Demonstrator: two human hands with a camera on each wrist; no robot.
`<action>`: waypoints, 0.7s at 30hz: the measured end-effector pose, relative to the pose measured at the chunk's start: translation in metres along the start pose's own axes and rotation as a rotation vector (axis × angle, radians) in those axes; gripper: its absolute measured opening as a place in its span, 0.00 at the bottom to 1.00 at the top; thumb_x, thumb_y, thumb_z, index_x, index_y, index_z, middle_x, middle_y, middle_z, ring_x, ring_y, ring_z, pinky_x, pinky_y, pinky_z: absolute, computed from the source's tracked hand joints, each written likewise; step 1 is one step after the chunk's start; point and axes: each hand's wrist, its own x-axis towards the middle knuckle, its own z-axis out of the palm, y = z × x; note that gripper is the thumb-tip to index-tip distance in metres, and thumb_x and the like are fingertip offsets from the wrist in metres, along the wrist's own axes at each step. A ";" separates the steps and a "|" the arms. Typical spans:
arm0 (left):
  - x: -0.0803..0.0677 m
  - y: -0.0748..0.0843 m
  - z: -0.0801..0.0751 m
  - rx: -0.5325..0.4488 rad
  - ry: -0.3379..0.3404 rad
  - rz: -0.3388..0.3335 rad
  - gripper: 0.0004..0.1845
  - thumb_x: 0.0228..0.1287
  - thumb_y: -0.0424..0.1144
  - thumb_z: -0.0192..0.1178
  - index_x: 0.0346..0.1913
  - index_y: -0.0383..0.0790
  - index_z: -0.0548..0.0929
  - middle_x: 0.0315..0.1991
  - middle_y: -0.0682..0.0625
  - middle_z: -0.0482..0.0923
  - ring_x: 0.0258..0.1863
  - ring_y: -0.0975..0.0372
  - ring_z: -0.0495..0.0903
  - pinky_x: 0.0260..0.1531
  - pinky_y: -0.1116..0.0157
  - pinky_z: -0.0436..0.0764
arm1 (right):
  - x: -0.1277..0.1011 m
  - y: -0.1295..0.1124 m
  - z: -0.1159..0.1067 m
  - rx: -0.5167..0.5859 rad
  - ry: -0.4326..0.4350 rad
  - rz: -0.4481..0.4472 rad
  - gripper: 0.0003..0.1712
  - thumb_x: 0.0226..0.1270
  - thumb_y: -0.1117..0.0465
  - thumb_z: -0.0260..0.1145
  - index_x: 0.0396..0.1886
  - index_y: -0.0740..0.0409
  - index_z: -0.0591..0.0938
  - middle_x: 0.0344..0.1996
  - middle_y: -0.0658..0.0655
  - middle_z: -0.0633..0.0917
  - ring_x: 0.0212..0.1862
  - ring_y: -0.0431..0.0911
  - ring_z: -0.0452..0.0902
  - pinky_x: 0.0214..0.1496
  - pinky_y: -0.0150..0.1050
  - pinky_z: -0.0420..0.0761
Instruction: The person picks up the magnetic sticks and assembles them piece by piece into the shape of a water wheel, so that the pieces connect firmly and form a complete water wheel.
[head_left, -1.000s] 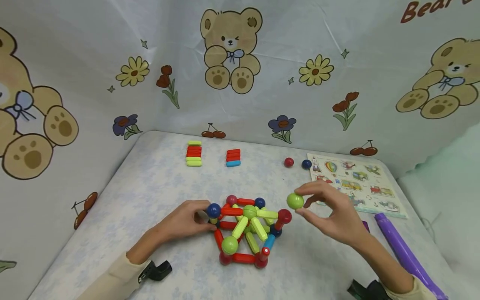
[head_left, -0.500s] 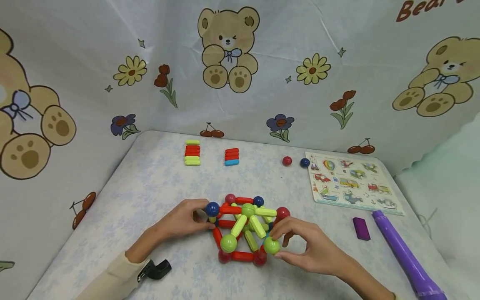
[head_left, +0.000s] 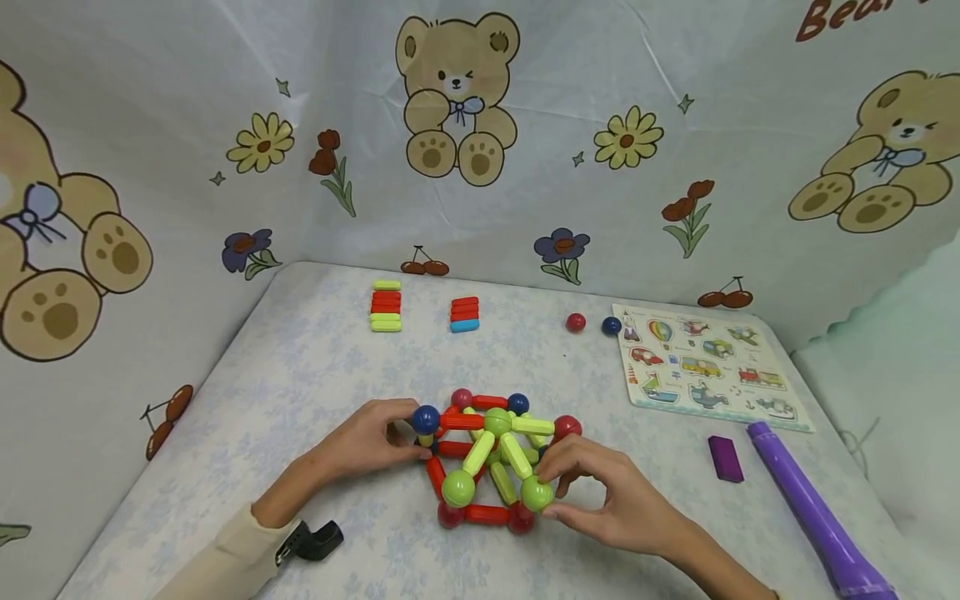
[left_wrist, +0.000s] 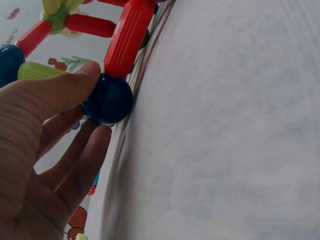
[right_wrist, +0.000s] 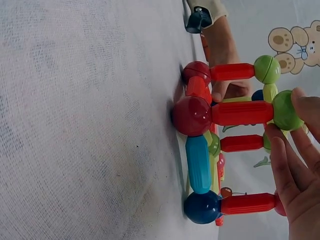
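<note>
Bear-print cloth walled a pale table (head_left: 315,367) where the left hand (head_left: 371,440) pinched one blue ball (head_left: 425,419) of a stick-and-ball frame (head_left: 491,462), the right hand (head_left: 603,496) gripping one green ball (head_left: 537,493) atop it.

A bench (head_left: 315,375) covered in pale flowered cloth is shown. At its middle front stands a ball-and-rod frame (head_left: 491,458). Behind the frame lie two rod stacks (head_left: 387,306), a red ball (head_left: 575,322) and a blue ball (head_left: 611,326). To the frame's right lie a puzzle board (head_left: 705,367), a purple block (head_left: 725,458) and a purple tube (head_left: 810,508).
</note>
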 end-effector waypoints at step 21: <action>0.002 0.000 -0.028 0.015 -0.071 -0.152 0.20 0.65 0.38 0.79 0.57 0.51 0.87 0.53 0.57 0.87 0.54 0.59 0.86 0.48 0.65 0.89 | 0.021 -0.002 -0.072 -0.347 -0.013 0.087 0.26 0.64 0.65 0.82 0.59 0.44 0.85 0.53 0.44 0.87 0.53 0.39 0.81 0.47 0.34 0.86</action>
